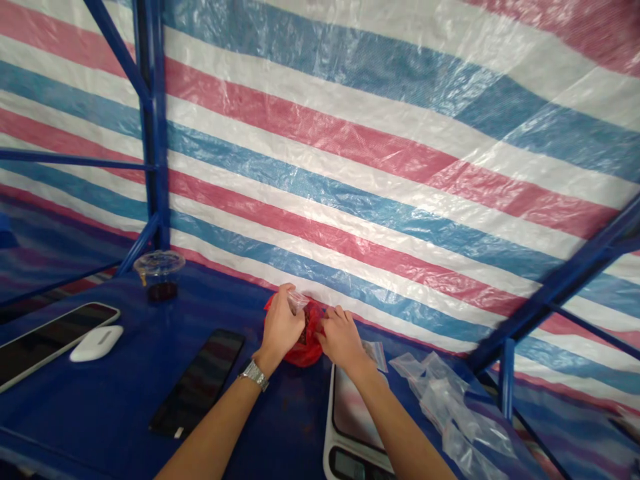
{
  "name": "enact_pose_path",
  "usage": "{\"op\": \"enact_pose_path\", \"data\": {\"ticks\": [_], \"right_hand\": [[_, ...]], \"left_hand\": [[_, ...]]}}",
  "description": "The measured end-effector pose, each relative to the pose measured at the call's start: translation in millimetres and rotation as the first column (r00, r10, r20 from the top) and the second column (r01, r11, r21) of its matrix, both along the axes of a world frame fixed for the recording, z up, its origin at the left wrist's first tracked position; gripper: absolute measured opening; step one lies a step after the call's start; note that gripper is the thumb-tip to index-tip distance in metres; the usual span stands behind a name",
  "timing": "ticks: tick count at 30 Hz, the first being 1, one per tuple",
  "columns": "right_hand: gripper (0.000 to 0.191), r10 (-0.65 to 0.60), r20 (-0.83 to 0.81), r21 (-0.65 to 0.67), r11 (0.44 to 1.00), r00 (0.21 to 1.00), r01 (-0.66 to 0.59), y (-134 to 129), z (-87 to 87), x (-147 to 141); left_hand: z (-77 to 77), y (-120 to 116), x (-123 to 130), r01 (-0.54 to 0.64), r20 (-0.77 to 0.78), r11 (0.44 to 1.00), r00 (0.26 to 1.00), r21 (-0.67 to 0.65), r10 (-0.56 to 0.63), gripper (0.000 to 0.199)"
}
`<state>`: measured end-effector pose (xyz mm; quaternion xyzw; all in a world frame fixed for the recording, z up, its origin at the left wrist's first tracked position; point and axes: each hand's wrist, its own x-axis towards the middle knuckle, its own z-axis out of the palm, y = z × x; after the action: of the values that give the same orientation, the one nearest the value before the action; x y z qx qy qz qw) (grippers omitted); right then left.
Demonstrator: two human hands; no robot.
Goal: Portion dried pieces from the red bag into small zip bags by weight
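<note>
**Left hand [279, 327]** pinches a small clear plastic bag [298, 301] between thumb and fingers, the bag rising above the knuckles. **Right hand [341, 339]** has its fingers curled onto a crumpled red plastic bag [311, 337]; whether they grip it cannot be told. The red bag lies directly ahead, between the hands and touching both, with the left hand over more of it; its bunched shape shows no clear long axis. Nothing stands between hands and bag. Right of the right hand: a second small clear bag [375, 355], then a heap of clear bags [447, 407]. Beneath the right forearm: a white kitchen scale [327, 440]. Left of the left hand: a dark phone [197, 381], a tablet [50, 341], a white case [96, 343] and a lidded plastic cup [159, 263], all on a blue table [295, 407].
</note>
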<state>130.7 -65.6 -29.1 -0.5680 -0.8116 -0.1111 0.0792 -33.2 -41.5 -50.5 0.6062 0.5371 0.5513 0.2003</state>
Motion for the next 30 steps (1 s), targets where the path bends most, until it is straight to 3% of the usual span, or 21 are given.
{"op": "enact_pose_path", "data": {"ticks": [3, 6, 9, 14, 18, 23, 27, 30], "right_hand": [[0.012, -0.01, -0.068, 0.003, 1.0, 0.998, 0.011, -1, 8.2, 6], [0.011, -0.015, -0.241, 0.018, 1.0, 0.97, 0.02, -4, 25.8, 12], [0.014, 0.057, -0.402, 0.073, 0.997, 0.914, -0.03, -6, 42.4, 13], [0.017, 0.15, -0.378, 0.134, 0.985, 0.914, -0.106, -12, 55.2, 1], [0.023, 0.188, -0.466, 0.131, 0.981, 0.865, -0.143, -19, 56.2, 1], [0.024, 0.22, -0.673, 0.098, 0.973, 0.706, -0.21, -24, 44.9, 11], [0.022, 0.159, -0.813, 0.073, 0.982, 0.56, -0.172, -24, 35.7, 20], [0.025, 0.145, -0.857, 0.097, 0.988, 0.495, -0.121, -31, 35.5, 31]], "left_hand": [[-1.0, -1, 0, 0.039, -0.054, 0.999, 0.998, 0.012, -0.039, 0.054], [-1.9, -4, 2, 0.085, -0.112, 0.996, 0.99, 0.032, -0.081, 0.052], [-2.3, -8, 4, 0.167, -0.183, 0.984, 0.971, 0.059, -0.154, 0.049], [-1.9, -13, 8, 0.299, -0.247, 0.95, 0.931, 0.092, -0.269, 0.049], [-3.1, -12, 12, 0.312, -0.187, 0.944, 0.939, 0.108, -0.289, 0.049], [-3.4, -16, 21, 0.355, -0.05, 0.926, 0.935, 0.127, -0.351, 0.049], [0.4, -25, 28, 0.479, 0.099, 0.874, 0.868, 0.086, -0.486, 0.061], [3.3, -33, 33, 0.588, 0.132, 0.809, 0.799, 0.031, -0.586, 0.069]]}}
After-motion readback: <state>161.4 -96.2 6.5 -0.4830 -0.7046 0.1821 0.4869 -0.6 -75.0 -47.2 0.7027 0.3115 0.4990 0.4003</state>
